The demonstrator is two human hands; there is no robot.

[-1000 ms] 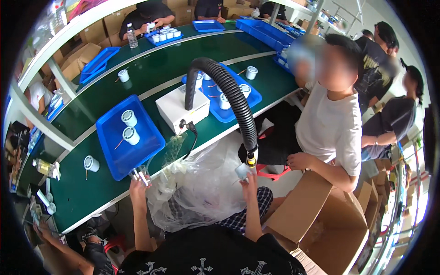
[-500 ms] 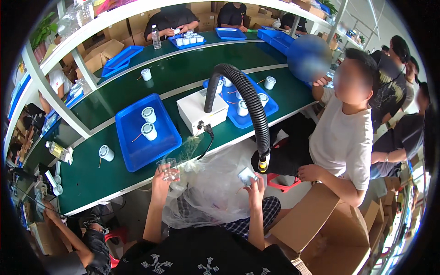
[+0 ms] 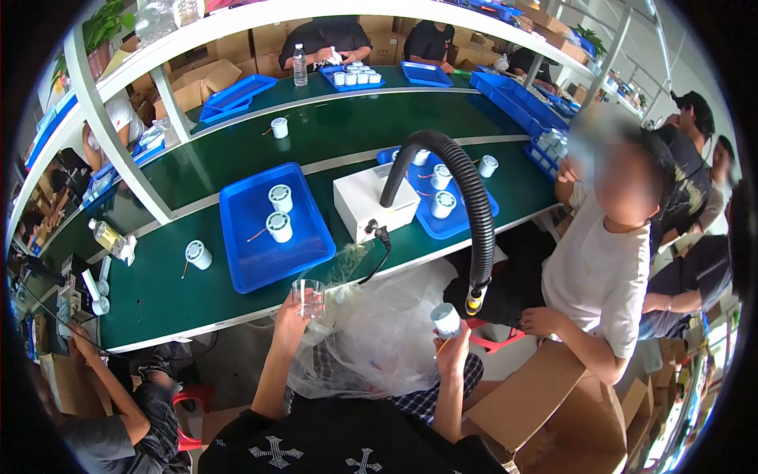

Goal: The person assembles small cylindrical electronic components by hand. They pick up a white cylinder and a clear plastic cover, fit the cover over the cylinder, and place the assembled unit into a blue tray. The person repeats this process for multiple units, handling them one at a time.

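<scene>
My left hand (image 3: 292,314) grips a clear cup-shaped plastic piece (image 3: 310,300) in front of the bench edge. In my right hand (image 3: 452,352) is a small white cylindrical unit (image 3: 445,319), slightly tilted, with a thin orange lead below it. The two pieces are apart. Between my hands a large clear plastic bag (image 3: 371,347) spreads over my lap. A black ribbed hose (image 3: 478,213) curves down from a white box (image 3: 369,201) and ends in a yellow-rimmed nozzle (image 3: 474,302) just above and right of the unit.
On the green bench (image 3: 158,304), a blue tray (image 3: 272,257) holds two white units, and another blue tray (image 3: 450,227) holds several. A loose unit (image 3: 198,254) stands left. An open cardboard box (image 3: 545,387) is at my right, near a seated person in white (image 3: 596,268).
The view has shifted, so the bench sits slightly further right. My right hand has turned the white unit, whose round side now shows, and lowered it a little. The clear cup stays in my left hand.
</scene>
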